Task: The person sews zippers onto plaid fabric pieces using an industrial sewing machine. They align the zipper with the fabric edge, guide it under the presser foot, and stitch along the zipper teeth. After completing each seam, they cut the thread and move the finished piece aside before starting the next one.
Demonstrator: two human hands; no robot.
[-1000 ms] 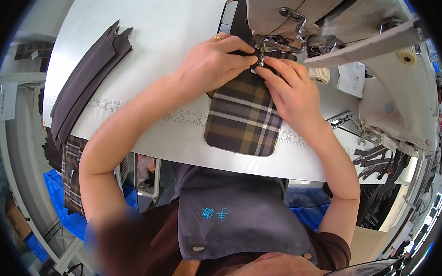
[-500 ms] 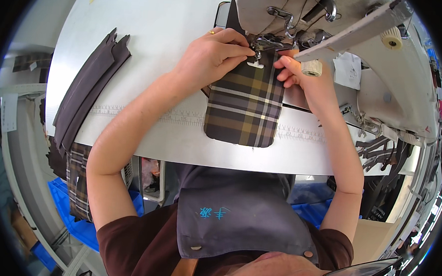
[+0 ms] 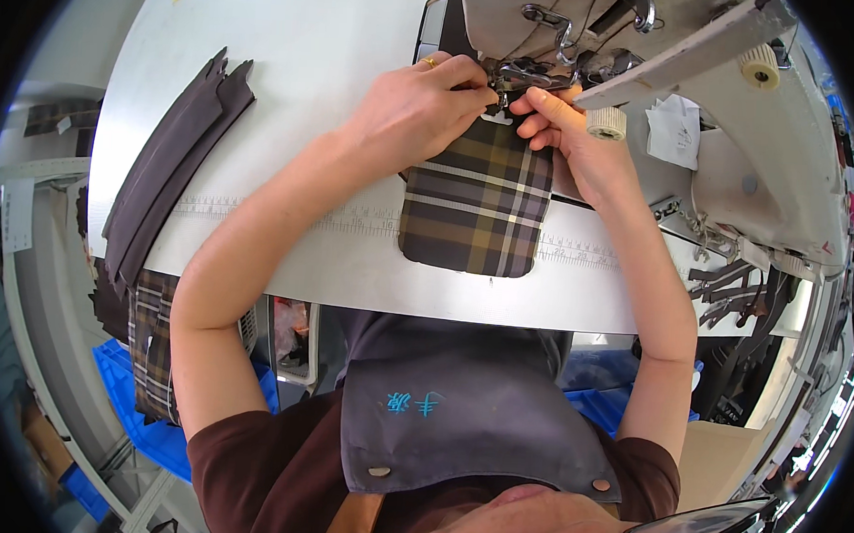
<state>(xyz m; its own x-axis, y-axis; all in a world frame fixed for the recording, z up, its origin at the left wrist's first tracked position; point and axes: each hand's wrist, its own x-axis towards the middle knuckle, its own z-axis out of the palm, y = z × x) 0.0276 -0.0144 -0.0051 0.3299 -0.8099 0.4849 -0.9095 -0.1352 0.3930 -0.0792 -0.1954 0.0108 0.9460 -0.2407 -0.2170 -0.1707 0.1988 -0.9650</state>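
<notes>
A plaid fabric piece (image 3: 472, 211) in brown, black and white, with rounded near corners, lies under the needle area of a sewing machine (image 3: 514, 27). My left hand (image 3: 432, 105) is at the left of the presser foot, thumb and forefinger pinched together at the fabric's far part. Whatever is between those fingertips is too small to make out. From the right, my right hand (image 3: 568, 130) reaches in close to the needle area, fingers curled and thumb against them. What it grips, if anything, is hidden. A small pale T-shaped piece (image 3: 496, 117) shows between both hands.
Dark fabric strips (image 3: 170, 160) lie on the white table (image 3: 322, 271) at left. A printed ruler (image 3: 580, 252) crosses the tabletop. More plaid pieces (image 3: 152, 350) hang over a blue bin (image 3: 122, 387). Dark straps (image 3: 731, 294) lie at right. A white paper (image 3: 673, 131) sits beside the machine.
My right hand has moved left, closer to the needle area and my left hand. My left hand has shifted slightly right. The plaid fabric has slid slightly away from me.
</notes>
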